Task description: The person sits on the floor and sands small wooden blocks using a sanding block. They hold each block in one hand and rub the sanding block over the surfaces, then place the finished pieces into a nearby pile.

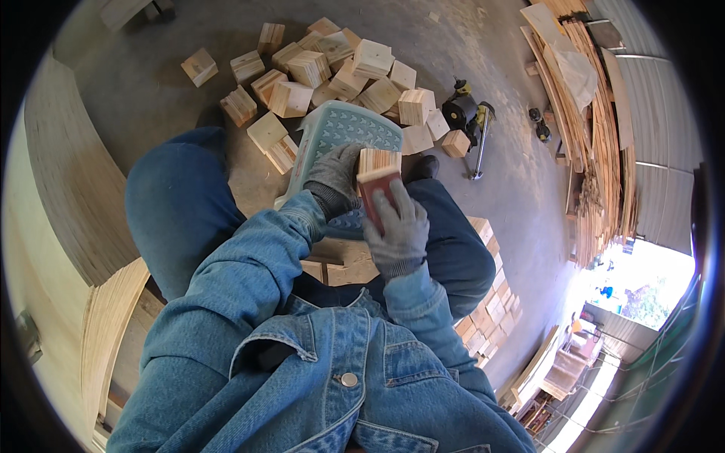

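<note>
**Two gloved hands met at one wooden block**

The wooden block (380, 161) stood tilted above the right side of a pale blue-green plastic stool (347, 121), between the person's spread knees. A red-brown piece (369, 198) lay flat against its near face. The left hand (335, 170) closed on the block's left side, seemingly to steady it against pressure; its fingertips were partly hidden, so how far they wrapped round was hard to judge. The right hand (399, 229) held the red-brown piece, fingers laid along it, probably to spread the push evenly. The left forearm slanted in from the lower left, wrist bent inward; the right rose more steeply, elbow low. Beyond the stool lay a loose heap of blocks (310, 68), within reach; neater rows of blocks (495, 306) sat beside the right knee.
</note>
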A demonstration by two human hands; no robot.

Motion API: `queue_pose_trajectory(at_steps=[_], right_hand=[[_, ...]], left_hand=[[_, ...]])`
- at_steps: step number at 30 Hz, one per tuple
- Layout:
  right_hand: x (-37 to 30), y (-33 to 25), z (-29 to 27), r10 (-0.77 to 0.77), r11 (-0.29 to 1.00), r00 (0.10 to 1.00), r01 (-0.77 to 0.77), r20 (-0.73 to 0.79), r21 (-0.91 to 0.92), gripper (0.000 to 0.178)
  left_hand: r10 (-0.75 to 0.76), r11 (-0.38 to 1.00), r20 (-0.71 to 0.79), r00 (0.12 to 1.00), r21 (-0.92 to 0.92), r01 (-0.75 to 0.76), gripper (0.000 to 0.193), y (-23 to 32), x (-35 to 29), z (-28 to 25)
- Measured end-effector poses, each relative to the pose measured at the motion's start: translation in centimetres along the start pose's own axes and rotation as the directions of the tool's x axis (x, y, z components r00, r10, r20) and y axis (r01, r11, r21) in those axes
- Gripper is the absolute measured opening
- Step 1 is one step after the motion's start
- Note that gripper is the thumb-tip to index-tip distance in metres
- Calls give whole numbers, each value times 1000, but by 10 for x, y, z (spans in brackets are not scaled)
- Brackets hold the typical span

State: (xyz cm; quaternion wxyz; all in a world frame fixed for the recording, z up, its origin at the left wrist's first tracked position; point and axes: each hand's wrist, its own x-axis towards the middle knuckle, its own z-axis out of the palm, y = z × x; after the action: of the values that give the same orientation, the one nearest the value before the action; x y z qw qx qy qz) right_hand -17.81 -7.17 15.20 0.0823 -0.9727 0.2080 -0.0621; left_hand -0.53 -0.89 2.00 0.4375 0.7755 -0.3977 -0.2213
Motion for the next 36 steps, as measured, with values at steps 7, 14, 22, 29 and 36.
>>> queue_pose_trajectory(at_steps=[7,14,22,29,36], right_hand=[[-31,9,0,-20,998,999,23,-46,59,59],[5,20,-13,-55,998,998,55,12,39,56],[59,10,-1,50,998,999,-51,21,44,57],[107,22,10,240,970,971,-239,17,-36,61],[41,9,6,118,993,993,-118,-5,26,64]], left_hand=[[-29,999,-25,999,-17,29,101,7,-2,-6],[-65,997,-4,998,-28,65,101,6,-1,-4],[-2,999,-55,998,-46,0,100,-7,-2,5],[-14,999,-55,998,-31,12,94,15,1,-3],[-3,1000,-29,1000,26,4,101,3,-1,-2]])
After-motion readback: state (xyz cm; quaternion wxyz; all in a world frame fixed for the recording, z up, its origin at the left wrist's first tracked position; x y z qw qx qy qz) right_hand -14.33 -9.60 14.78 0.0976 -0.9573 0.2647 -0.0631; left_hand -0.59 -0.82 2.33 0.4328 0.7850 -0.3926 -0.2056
